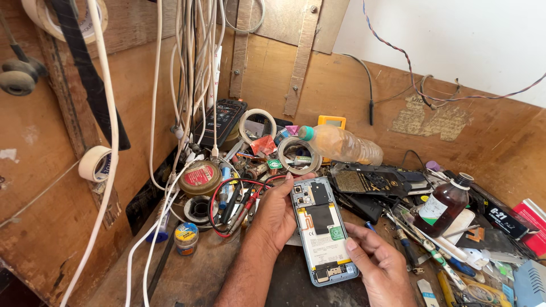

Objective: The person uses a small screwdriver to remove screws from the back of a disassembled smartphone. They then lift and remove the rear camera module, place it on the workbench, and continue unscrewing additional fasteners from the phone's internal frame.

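An opened smartphone (pixel 322 230) with its back cover off lies on the dark mat, its battery and circuit boards exposed. My left hand (pixel 274 215) grips its upper left edge, thumb on the side of the frame. My right hand (pixel 380 265) holds the lower right edge, thumb resting against the phone near the battery's bottom corner. Both forearms come in from the bottom of the view.
A cluttered wooden workbench surrounds the phone: tape rolls (pixel 298 155), a plastic bottle (pixel 341 144), a brown glass bottle (pixel 442 206), a round tin (pixel 200 177), a small jar (pixel 186 237), red and black probe leads (pixel 234 207), hanging white cables (pixel 190 74), and screwdrivers (pixel 432 253) at right.
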A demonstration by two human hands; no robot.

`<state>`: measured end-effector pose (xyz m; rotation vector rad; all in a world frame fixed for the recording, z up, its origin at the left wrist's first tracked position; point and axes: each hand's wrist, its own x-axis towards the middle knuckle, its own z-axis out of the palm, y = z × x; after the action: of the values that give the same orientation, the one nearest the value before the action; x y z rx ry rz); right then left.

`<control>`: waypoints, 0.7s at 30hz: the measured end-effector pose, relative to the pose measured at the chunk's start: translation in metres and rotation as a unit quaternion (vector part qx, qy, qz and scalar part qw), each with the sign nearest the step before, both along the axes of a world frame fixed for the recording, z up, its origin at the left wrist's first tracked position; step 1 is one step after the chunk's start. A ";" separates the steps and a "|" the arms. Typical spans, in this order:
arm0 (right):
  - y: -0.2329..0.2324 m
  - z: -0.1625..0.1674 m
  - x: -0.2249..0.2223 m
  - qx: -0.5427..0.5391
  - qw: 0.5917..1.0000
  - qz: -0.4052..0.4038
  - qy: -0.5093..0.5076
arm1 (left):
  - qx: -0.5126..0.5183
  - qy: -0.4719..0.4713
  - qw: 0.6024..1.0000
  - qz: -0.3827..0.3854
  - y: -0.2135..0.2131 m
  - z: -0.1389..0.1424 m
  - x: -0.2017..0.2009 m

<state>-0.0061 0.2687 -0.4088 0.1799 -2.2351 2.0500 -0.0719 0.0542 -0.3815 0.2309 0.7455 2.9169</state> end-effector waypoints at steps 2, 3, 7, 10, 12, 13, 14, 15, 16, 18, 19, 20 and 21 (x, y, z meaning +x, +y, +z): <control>0.001 -0.005 -0.003 -0.060 0.998 0.009 -0.018 | 0.009 -0.008 1.000 -0.001 0.001 -0.002 -0.002; 0.002 -0.007 -0.004 -0.083 0.996 0.014 -0.020 | 0.014 -0.008 1.000 -0.003 0.002 -0.003 -0.003; 0.004 -0.009 -0.006 -0.157 0.986 0.028 -0.043 | 0.021 -0.010 1.000 -0.007 0.007 -0.007 -0.006; 0.004 -0.007 -0.008 -0.199 0.978 0.025 -0.061 | 0.051 0.028 0.998 -0.021 0.011 -0.005 -0.005; 0.004 -0.005 -0.009 -0.227 0.970 0.017 -0.082 | 0.039 0.013 0.998 -0.036 0.014 -0.002 -0.001; 0.003 -0.004 -0.011 -0.242 0.965 0.011 -0.098 | 0.033 0.006 0.998 -0.044 0.014 0.000 0.002; 0.002 -0.003 -0.013 -0.256 0.960 0.006 -0.115 | 0.030 0.010 0.998 -0.059 0.015 0.002 0.005; 0.000 -0.003 -0.015 -0.272 0.955 0.018 -0.120 | 0.027 0.013 0.997 -0.075 0.015 0.003 0.008; -0.002 -0.003 -0.017 -0.289 0.949 0.029 -0.124 | 0.024 0.017 0.995 -0.091 0.016 0.005 0.010; -0.006 -0.002 -0.022 -0.321 0.937 0.049 -0.132 | 0.017 0.001 0.996 -0.090 0.015 0.008 0.013; -0.009 0.000 -0.025 -0.336 0.930 0.060 -0.135 | 0.013 -0.007 0.996 -0.088 0.013 0.010 0.014; -0.012 0.001 -0.026 -0.350 0.923 0.073 -0.139 | -0.002 -0.007 0.997 -0.080 0.012 0.011 0.014; -0.015 0.003 -0.027 -0.348 0.923 0.069 -0.149 | -0.016 -0.007 0.997 -0.072 0.010 0.011 0.014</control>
<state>-0.0330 0.2541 -0.4062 -0.0429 -1.4907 2.9639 -0.0576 0.0645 -0.3706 0.2506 0.7413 2.7669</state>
